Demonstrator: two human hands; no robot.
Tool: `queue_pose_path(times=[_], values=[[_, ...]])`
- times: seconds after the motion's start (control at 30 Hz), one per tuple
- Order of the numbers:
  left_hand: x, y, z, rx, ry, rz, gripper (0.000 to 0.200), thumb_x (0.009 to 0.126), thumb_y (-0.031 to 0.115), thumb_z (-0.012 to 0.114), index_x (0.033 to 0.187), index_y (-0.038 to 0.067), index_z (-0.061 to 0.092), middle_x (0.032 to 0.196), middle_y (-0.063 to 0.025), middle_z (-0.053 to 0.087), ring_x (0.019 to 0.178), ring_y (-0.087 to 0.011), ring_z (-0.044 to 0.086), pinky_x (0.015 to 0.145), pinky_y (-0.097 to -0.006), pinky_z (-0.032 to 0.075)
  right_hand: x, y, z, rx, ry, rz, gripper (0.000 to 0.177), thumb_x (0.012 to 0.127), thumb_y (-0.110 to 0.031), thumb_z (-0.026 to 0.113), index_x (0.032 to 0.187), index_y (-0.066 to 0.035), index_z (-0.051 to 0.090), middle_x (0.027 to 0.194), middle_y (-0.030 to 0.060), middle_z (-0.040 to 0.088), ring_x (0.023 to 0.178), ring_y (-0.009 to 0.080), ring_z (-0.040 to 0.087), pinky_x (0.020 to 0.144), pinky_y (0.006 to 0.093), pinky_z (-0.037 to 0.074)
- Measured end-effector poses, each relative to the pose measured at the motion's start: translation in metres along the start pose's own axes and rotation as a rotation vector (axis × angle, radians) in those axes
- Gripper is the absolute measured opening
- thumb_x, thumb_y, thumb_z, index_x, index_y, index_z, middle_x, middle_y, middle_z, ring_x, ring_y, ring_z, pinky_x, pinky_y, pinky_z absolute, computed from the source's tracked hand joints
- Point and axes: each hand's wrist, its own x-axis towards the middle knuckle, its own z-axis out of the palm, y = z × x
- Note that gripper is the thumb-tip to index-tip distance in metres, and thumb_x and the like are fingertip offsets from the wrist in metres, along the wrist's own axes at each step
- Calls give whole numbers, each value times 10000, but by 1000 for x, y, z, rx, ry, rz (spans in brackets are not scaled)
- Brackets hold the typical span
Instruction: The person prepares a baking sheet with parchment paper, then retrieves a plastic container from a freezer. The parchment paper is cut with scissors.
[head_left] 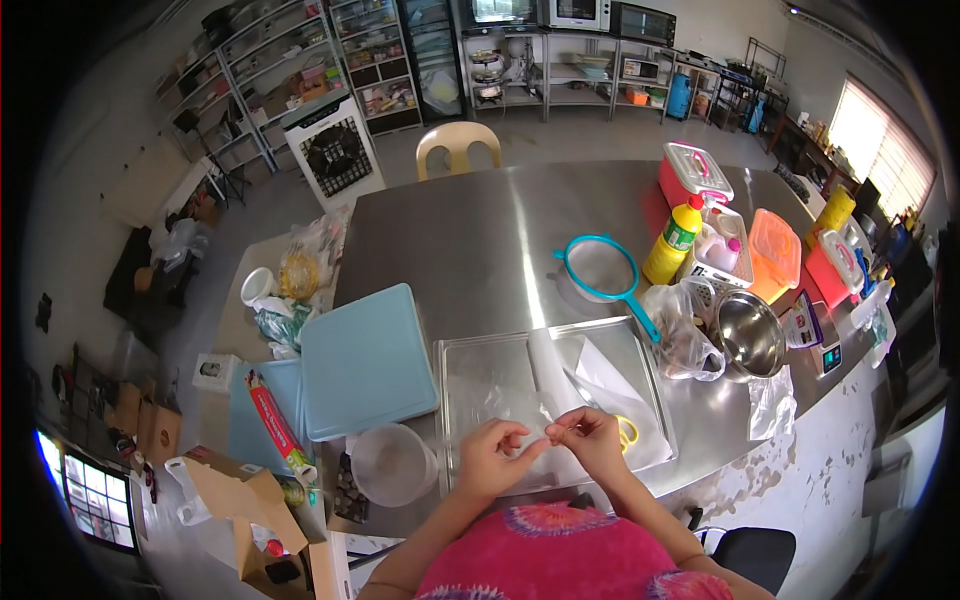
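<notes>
My left hand (492, 458) is over the metal baking tray (447, 390), its fingers curled and its thumb apart from them, reaching to my right fingertips. My right hand (592, 442) is pinched closed beside it; whatever it holds is too small to make out. Under and beyond my hands lie a crinkled clear plastic sheet (487, 400) and a roll of white paper (547, 365). Scissors with yellow handles (628, 433) rest on a loose white sheet (610, 380), right by my right hand, which partly hides them.
Left of the tray are a light-blue lid (368, 360), a round plastic tub (393, 465) and a red wrap box (275, 420). To the right stand a blue strainer (600, 268), a yellow bottle (672, 245), a steel bowl (750, 335) and a plastic bag (680, 330).
</notes>
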Motion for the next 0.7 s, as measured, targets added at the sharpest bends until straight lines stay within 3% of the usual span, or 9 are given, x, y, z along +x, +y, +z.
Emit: queue_pose_path(times=[0.1,0.3,0.47,0.57,0.67,0.7], values=[[1,7,13,-168,-61,3,378,623,170,812,939,40,649,779,-37,610,630,-78,564,463,-194,421,-3,-4,8,172,-64,44,178,747,-95,732,813,13,607,754,81,646,659,121,612,602,234,500],[-2,-5,10,-185,-113,17,239,669,136,780,857,31,675,722,-52,616,624,-106,596,533,-232,466,-7,2,13,463,-118,355,188,743,-108,737,706,-56,560,749,84,645,647,136,603,610,245,494],[-4,-6,0,-157,-125,142,124,714,87,736,766,2,662,711,-79,617,603,-129,605,547,-237,475,-9,7,18,540,-141,389,254,754,-126,731,635,-93,509,700,64,625,612,138,590,561,234,458],[-8,-10,1,-272,-108,121,108,741,69,714,761,-15,650,707,-77,618,618,-137,614,559,-239,487,-9,6,24,569,-122,370,288,749,-126,737,605,-102,488,642,41,593,559,122,555,515,222,417],[-12,-22,3,-475,-83,-23,81,786,45,668,834,-10,634,761,-72,625,692,-155,624,623,-238,503,-5,9,26,477,-127,318,322,731,-123,755,583,-101,470,583,18,551,495,97,496,460,211,370],[-9,-30,4,-687,-53,-138,70,826,59,622,860,-1,608,792,-65,625,723,-144,620,672,-243,504,-3,8,27,393,-147,278,338,721,-122,766,574,-100,462,558,7,531,465,85,463,437,206,349]])
